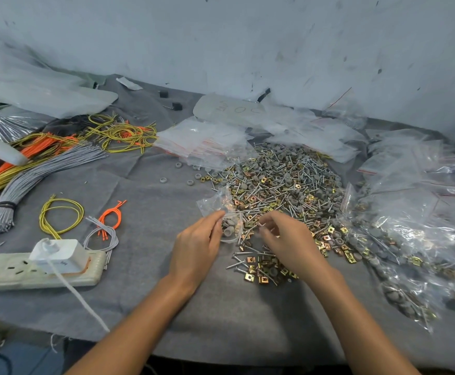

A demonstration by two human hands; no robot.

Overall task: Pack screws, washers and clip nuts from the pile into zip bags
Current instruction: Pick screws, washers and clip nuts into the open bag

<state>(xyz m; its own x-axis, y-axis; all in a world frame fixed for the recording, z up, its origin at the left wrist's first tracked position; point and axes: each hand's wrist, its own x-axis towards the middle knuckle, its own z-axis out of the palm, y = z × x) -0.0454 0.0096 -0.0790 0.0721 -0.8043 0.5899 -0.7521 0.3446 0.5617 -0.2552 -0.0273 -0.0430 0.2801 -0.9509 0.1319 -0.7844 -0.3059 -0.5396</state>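
Pinching a zip bag (216, 203), left hand (194, 250) sits beside right hand (288, 239) pinching a small part (260, 224).

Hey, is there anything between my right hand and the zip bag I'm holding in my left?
Nothing visible. The right hand, pinching a small part, is right beside the zip bag that the left hand grips; only loose pieces of the pile lie beneath the gap.

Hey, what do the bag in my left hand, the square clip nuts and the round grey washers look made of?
The zip bag in the left hand: thin clear plastic film, glossy and crinkled. The clip nuts: bent sheet metal, probably plated steel, given their yellow and coppery glint. The grey washers: matte, likely rubber or soft plastic; the look leaves it open.
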